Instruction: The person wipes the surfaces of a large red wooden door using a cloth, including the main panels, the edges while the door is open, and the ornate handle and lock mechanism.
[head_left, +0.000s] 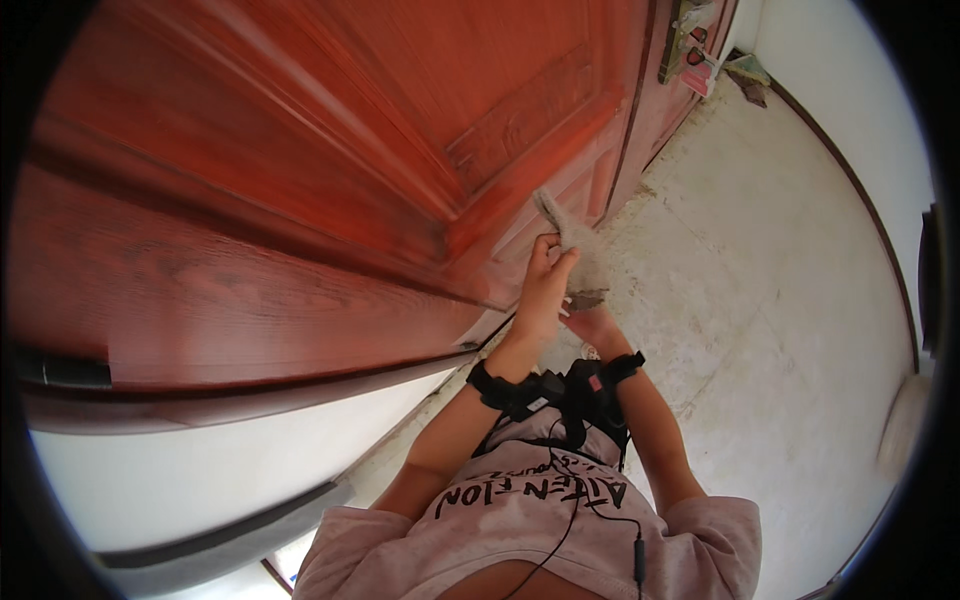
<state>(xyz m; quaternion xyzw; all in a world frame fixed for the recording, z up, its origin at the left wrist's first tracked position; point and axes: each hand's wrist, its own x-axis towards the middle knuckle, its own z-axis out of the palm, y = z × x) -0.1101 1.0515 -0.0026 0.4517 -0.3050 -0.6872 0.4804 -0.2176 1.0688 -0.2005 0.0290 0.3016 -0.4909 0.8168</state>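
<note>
A greyish cloth (586, 251), blurred and folded at its upper end, hangs in front of the lower part of a red wooden panelled door (360, 180). My left hand (551, 262) grips it, with thumb and fingers pinched on its upper left side. Just below the cloth's dark brown lower edge is my right hand (592, 324). Its fingers are blurred and partly hidden behind the cloth and my left wrist, so I cannot tell whether it holds the cloth.
A metal lock plate (673, 41) with keys (696, 56) and a pink tag (700, 77) sits farther along. Crumpled scraps (748, 79) lie in the corner of the stained pale floor (765, 247). A white wall (840, 82) bounds the right side.
</note>
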